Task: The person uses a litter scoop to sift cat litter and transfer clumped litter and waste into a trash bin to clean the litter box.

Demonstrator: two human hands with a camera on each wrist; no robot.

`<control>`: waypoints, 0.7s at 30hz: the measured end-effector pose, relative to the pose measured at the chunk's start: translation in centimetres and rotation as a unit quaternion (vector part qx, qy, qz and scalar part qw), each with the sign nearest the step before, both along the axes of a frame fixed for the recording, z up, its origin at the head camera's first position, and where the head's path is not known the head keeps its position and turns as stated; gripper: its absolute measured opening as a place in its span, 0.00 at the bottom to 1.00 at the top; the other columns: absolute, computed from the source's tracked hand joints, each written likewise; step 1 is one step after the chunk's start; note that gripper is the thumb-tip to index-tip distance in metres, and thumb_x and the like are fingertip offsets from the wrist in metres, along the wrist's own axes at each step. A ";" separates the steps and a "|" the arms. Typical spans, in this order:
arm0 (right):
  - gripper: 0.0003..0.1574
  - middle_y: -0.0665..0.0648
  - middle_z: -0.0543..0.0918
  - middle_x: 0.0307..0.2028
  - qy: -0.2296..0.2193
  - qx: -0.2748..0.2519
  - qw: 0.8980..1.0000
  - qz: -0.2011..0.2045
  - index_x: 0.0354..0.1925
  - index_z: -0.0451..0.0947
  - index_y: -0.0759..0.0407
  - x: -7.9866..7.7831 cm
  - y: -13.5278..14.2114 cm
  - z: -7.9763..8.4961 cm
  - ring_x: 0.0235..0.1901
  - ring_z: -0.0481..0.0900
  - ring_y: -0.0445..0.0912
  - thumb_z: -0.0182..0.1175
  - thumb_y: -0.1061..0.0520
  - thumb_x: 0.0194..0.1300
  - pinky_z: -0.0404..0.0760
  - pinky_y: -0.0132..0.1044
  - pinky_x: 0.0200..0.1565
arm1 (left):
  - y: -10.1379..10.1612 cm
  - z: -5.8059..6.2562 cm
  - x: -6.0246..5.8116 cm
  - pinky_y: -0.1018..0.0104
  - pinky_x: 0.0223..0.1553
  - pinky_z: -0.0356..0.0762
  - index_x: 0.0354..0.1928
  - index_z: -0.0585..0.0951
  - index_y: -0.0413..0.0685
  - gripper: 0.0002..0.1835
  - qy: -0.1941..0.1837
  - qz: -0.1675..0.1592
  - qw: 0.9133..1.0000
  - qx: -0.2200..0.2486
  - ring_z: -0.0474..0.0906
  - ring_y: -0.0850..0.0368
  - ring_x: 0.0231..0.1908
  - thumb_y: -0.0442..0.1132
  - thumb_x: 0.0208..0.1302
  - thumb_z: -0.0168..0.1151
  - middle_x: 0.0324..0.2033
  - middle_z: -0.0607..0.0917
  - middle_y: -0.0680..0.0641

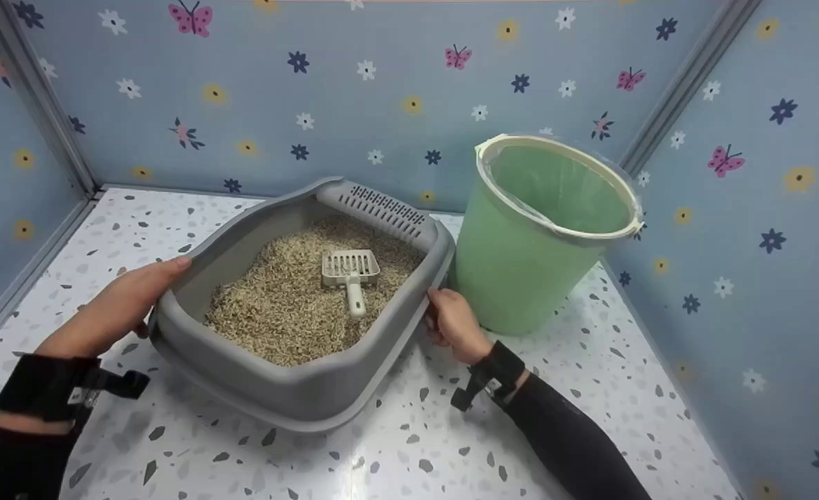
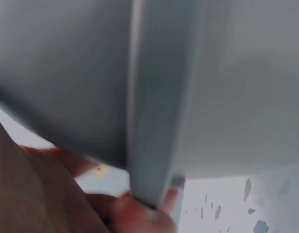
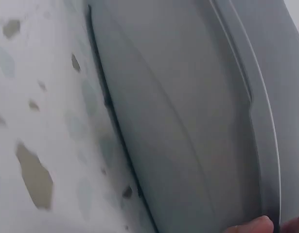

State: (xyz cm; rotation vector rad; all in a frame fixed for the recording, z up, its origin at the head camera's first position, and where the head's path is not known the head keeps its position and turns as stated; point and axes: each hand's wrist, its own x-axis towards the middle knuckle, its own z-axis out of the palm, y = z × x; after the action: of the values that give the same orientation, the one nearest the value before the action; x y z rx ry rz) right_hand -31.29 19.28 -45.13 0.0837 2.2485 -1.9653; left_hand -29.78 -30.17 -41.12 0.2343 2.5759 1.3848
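Observation:
A grey litter box (image 1: 298, 394) stands at an angle in the middle of the head view, with beige granular litter (image 1: 271, 316) inside. On top of the litter lies a pale slotted litter scoop (image 1: 355, 297), handle toward me. My left hand (image 1: 114, 305) grips the box's left side, thumb along the upper rim. In the left wrist view, fingertips (image 2: 139, 213) curl at the edge of the projecting lip. At the opposite side, my right hand (image 1: 457, 323) holds the outer lip, and a fingertip (image 3: 254, 225) shows beneath it in the right wrist view.
Close behind my right hand, a green bin (image 1: 520, 278) with a cream rim and clear liner stands beside the box. Blue patterned panels (image 1: 354, 104) enclose the back and both sides. The speckled white surface (image 1: 409, 451) extends toward me.

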 end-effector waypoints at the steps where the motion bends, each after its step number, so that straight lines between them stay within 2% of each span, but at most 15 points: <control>1: 0.29 0.51 0.71 0.16 0.003 -0.006 1.000 -0.007 0.30 0.71 0.57 -0.5 0.1 0.0 0.12 0.59 0.39 0.43 0.48 0.91 0.56 0.32 0.14 | 0.2 0.1 0.5 0.56 0.30 0.78 0.74 0.74 0.37 0.44 -0.003 0.005 1.000 -0.009 0.75 0.49 0.38 0.71 0.88 0.34 0.53 0.78 0.35; 5: 0.28 0.51 0.72 0.17 0.010 -0.011 0.999 -0.046 0.30 0.70 0.56 -2.2 0.3 -0.1 0.13 0.59 0.39 0.43 0.48 0.91 0.58 0.31 0.15 | 1.0 -0.2 2.3 0.54 0.29 0.81 0.74 0.68 0.31 0.48 -0.020 0.024 0.999 -0.017 0.76 0.46 0.37 0.73 0.86 0.32 0.44 0.77 0.36; 7: 0.27 0.51 0.71 0.18 0.015 -0.012 0.998 -0.057 0.31 0.68 0.55 -2.4 0.2 -0.2 0.14 0.60 0.40 0.41 0.49 0.92 0.59 0.32 0.17 | 1.3 -0.4 2.7 0.54 0.28 0.81 0.74 0.68 0.29 0.49 -0.021 0.034 0.999 -0.013 0.76 0.46 0.36 0.73 0.86 0.33 0.41 0.77 0.37; 9: 0.26 0.50 0.69 0.19 0.037 -0.008 0.998 -0.055 0.33 0.67 0.54 -2.8 0.6 -1.3 0.14 0.59 0.40 0.40 0.48 0.93 0.59 0.33 0.17 | 1.4 -0.6 2.6 0.55 0.27 0.80 0.74 0.68 0.29 0.49 -0.015 0.040 0.999 -0.012 0.76 0.47 0.35 0.72 0.86 0.34 0.39 0.77 0.39; 12: 0.24 0.49 0.68 0.21 0.062 0.027 0.996 -0.061 0.36 0.67 0.54 -1.9 0.0 -1.6 0.15 0.59 0.41 0.40 0.47 0.93 0.60 0.34 0.18 | 0.7 -0.7 1.8 0.56 0.27 0.79 0.72 0.70 0.31 0.49 -0.009 0.056 0.998 -0.018 0.75 0.47 0.33 0.74 0.85 0.35 0.39 0.76 0.39; 14: 0.23 0.49 0.68 0.21 0.075 0.045 0.994 -0.058 0.38 0.68 0.54 -1.0 -0.4 -1.8 0.16 0.59 0.41 0.40 0.46 0.94 0.61 0.34 0.18 | -0.1 -0.8 0.9 0.56 0.29 0.80 0.74 0.69 0.31 0.50 -0.011 0.065 0.998 -0.015 0.75 0.46 0.35 0.75 0.84 0.35 0.42 0.76 0.36; 17: 0.24 0.50 0.70 0.22 0.070 0.053 0.995 -0.044 0.38 0.69 0.55 1.1 -1.6 -1.1 0.17 0.61 0.42 0.40 0.46 0.93 0.63 0.34 0.18 | -1.3 -0.8 -0.4 0.52 0.32 0.83 0.83 0.62 0.32 0.54 -0.028 0.078 0.996 0.010 0.76 0.37 0.47 0.77 0.83 0.33 0.57 0.74 0.24; 19: 0.25 0.50 0.70 0.21 0.066 0.030 0.997 -0.029 0.36 0.69 0.56 1.7 -1.7 -1.1 0.16 0.61 0.42 0.42 0.46 0.93 0.63 0.34 0.18 | -1.7 -0.8 -1.0 0.49 0.35 0.84 0.87 0.54 0.32 0.56 -0.038 0.082 0.996 0.028 0.73 0.29 0.57 0.77 0.82 0.31 0.69 0.67 0.18; 21: 0.24 0.51 0.71 0.21 0.058 0.007 0.998 -0.027 0.36 0.69 0.56 1.6 -1.4 -1.2 0.15 0.61 0.42 0.44 0.48 0.92 0.62 0.34 0.17 | -1.6 -0.8 -0.9 0.45 0.37 0.86 0.88 0.47 0.32 0.57 -0.048 0.081 0.995 0.039 0.68 0.23 0.64 0.78 0.82 0.30 0.77 0.58 0.16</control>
State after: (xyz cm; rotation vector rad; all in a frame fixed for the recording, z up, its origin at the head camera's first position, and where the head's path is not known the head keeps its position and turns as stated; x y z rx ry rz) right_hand -29.73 17.89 -46.29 0.0331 2.3557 -2.0313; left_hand -30.72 -31.81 -41.89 -0.0291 2.5129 1.5144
